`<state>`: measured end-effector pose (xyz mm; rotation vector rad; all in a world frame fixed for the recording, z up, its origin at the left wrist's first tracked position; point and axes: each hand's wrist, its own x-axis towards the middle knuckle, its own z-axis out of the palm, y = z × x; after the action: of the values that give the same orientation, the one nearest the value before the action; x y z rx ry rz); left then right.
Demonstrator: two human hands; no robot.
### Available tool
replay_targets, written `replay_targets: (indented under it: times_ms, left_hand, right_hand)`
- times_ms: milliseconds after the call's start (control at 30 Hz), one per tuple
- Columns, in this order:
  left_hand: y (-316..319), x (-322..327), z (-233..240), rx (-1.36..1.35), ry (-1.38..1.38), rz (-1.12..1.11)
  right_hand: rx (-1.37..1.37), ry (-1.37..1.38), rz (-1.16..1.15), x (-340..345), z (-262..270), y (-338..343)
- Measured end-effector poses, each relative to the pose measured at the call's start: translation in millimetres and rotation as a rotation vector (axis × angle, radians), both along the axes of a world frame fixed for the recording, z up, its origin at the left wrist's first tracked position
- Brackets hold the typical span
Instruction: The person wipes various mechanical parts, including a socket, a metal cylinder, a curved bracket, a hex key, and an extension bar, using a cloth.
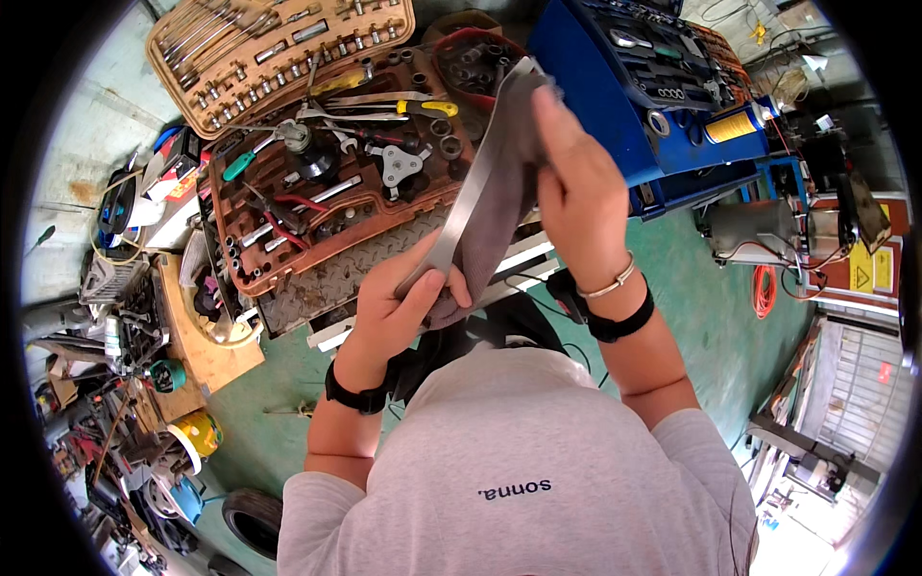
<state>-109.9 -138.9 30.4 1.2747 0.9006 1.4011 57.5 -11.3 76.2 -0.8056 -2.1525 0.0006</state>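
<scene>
My left hand [392, 302] grips the near end of a long, flat, shiny metal tool [468, 205], thumb on top. Its exact kind cannot be told. A grey-brown cloth [497, 216] lies along the tool and hangs down to my left fingers. At the far end, my right hand [583, 187] is closed on the cloth against the metal, its fingertips blurred. Beneath and beyond is a worn brown tool case [324, 248] with a three-legged metal puller [400, 165], red-handled pliers [284, 212], a yellow-and-black-handled tool [428, 108] and a teal-handled ratchet [241, 164].
Another socket-set case [281, 54] stands open behind. A red bowl of sockets [475, 54] sits beyond the tool. At right is a blue tool cabinet [591, 79] bearing a spray can [738, 124]. A wooden bench [209, 338] and a tyre [253, 522] are at left.
</scene>
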Motion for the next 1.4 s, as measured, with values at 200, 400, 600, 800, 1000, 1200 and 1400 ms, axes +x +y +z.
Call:
replay_targets:
  times_ms: [200,400,600,800,1000,1200,1400]
  left_hand:
    - [-7.2,-3.3,-5.0,-0.062,0.167,0.071]
    - [-16.5,-6.9,-2.8,-0.049,0.221,0.065]
    - [-17.1,-8.9,-15.3,-0.107,0.166,0.111]
    - [-23.6,-8.9,-10.9,-0.068,0.247,0.116]
    - [-20.2,-11.1,-19.5,-0.251,0.065,0.127]
    - [-23.5,-11.6,-17.4,-0.227,-0.049,0.049]
    - [-15.2,-5.7,-18.5,-0.251,-0.096,0.076]
  right_hand:
    - [-0.185,-0.018,0.173,-10.8,-8.2,-17.7]
    - [-0.356,0.139,0.088,-16.4,-3.4,-16.0]
    - [-0.346,-0.068,0.305,-19.7,-21.8,-45.9]
    - [-0.341,0.144,0.050,-12.1,-24.7,-18.4]
    - [-0.295,0.062,0.355,-20.1,-35.9,-46.1]
    - [-0.308,0.146,0.093,-14.4,-37.8,-32.7]
    - [-0.277,0.122,0.315,-20.9,-35.3,-47.4]
